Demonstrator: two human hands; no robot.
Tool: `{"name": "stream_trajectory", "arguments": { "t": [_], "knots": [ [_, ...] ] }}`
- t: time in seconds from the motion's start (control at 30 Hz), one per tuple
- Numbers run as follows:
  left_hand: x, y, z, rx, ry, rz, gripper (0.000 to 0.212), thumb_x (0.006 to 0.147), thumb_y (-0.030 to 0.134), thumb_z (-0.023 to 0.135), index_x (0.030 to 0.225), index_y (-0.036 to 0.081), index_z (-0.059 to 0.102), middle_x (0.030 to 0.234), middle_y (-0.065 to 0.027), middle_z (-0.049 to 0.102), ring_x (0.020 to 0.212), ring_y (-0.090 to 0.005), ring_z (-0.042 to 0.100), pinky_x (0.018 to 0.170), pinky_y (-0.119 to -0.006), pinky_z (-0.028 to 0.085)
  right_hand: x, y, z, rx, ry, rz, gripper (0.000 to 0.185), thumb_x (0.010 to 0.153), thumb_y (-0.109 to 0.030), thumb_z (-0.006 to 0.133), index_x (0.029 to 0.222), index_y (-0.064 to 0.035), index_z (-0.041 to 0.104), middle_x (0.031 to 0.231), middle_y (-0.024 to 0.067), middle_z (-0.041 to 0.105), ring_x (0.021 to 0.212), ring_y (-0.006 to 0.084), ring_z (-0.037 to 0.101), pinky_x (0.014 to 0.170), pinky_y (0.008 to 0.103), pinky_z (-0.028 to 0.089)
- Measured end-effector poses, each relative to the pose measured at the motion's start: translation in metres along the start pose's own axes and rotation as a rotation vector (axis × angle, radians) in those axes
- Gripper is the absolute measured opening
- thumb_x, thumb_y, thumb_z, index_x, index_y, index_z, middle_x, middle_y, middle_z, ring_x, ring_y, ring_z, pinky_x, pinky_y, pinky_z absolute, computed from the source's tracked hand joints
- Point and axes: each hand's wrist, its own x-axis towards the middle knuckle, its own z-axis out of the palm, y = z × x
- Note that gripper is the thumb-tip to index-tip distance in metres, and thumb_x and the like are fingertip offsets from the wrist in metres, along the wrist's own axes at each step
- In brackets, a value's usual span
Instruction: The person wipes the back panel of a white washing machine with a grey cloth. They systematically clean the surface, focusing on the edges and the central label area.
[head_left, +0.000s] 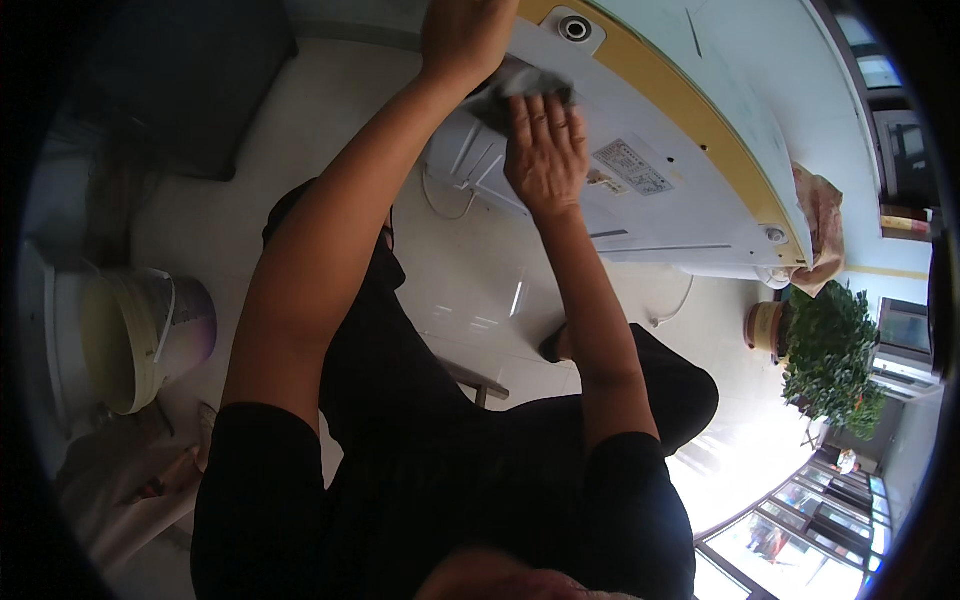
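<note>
A white appliance panel (675, 202) with a yellow border slants across the upper right. My right hand (549, 154) lies over its upper part, fingers extended, pressing a blurred dark grey cloth (525, 88). At the top edge of the view, my left hand (466, 37) is raised beside the panel. Its fingers are mostly out of sight, so what it touches is unclear. A label plate (634, 166) with writing sits right of my right hand, near a small connector (607, 182). Round fittings (575, 28) are set at the panel's corners.
A plastic bucket (184, 322) with a handle is at the left. Below it, another person's foot (180, 472) shows. A wooden stool's edge (480, 382) is under me. Pale cables (675, 307) lie on the tiled floor, and a potted plant (829, 356) stands at the right.
</note>
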Motion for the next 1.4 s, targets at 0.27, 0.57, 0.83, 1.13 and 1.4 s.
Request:
{"name": "stream_trajectory", "arguments": {
  "t": [0.27, 0.57, 0.83, 1.13, 1.4],
  "knots": [
    [0.003, 0.003, 0.011, -0.055, 0.017, 0.018, 0.063, 0.098, 0.054, 0.058, 0.129, -0.001, 0.050, 0.122, -0.0195, 0.062, 0.115, -0.0315, 0.060, 0.098, -0.039, 0.046, -0.076, 0.003, 0.069, -0.099, -0.230, -0.345, 0.054, 0.093, -0.014, 0.053, 0.147, -0.0137, 0.051, 0.144, 0.0013, 0.057, 0.133, 0.0179, 0.052, 0.118, 0.0363, 0.032],
    [-0.001, 0.009, 0.005, 0.000, 0.055, 0.023, 0.059, 0.098, 0.052, 0.060, 0.123, 0.000, 0.053, 0.118, -0.0214, 0.064, 0.111, -0.0319, 0.062, 0.094, -0.040, 0.047, -0.049, -0.003, 0.029, -0.054, 0.025, 0.013, 0.046, 0.093, -0.015, 0.054, 0.139, -0.0101, 0.059, 0.140, 0.0037, 0.060, 0.132, 0.0223, 0.052, 0.118, 0.0453, 0.033],
    [0.000, 0.009, 0.013, 0.178, 0.147, -0.037, 0.067, 0.096, 0.057, 0.058, 0.124, -0.003, 0.051, 0.119, -0.0277, 0.062, 0.113, -0.0420, 0.061, 0.094, -0.047, 0.047, -0.033, -0.024, 0.024, -0.121, 0.112, 0.162, 0.039, 0.088, -0.026, 0.066, 0.125, -0.0165, 0.070, 0.122, 0.0093, 0.063, 0.125, 0.0329, 0.051, 0.113, 0.0516, 0.032],
    [0.004, 0.012, 0.018, -0.058, 0.031, 0.005, 0.066, 0.099, 0.055, 0.055, 0.132, -0.002, 0.047, 0.125, -0.0219, 0.060, 0.117, -0.0341, 0.058, 0.098, -0.041, 0.044, -0.097, -0.033, 0.094, -0.034, 0.082, 0.173, 0.044, 0.085, -0.012, 0.061, 0.128, -0.0131, 0.067, 0.132, 0.0075, 0.052, 0.129, 0.0341, 0.045, 0.095, 0.0469, 0.042],
    [0.002, 0.004, 0.010, -0.009, 0.016, 0.037, 0.064, 0.101, 0.054, 0.051, 0.131, -0.002, 0.048, 0.122, -0.0184, 0.059, 0.114, -0.0282, 0.056, 0.099, -0.038, 0.041, -0.018, -0.047, 0.045, 0.070, 0.287, 0.311, 0.043, 0.086, -0.008, 0.059, 0.128, -0.0107, 0.067, 0.135, 0.0128, 0.048, 0.117, 0.0361, 0.051, 0.092, 0.0441, 0.047]
  ]
}}
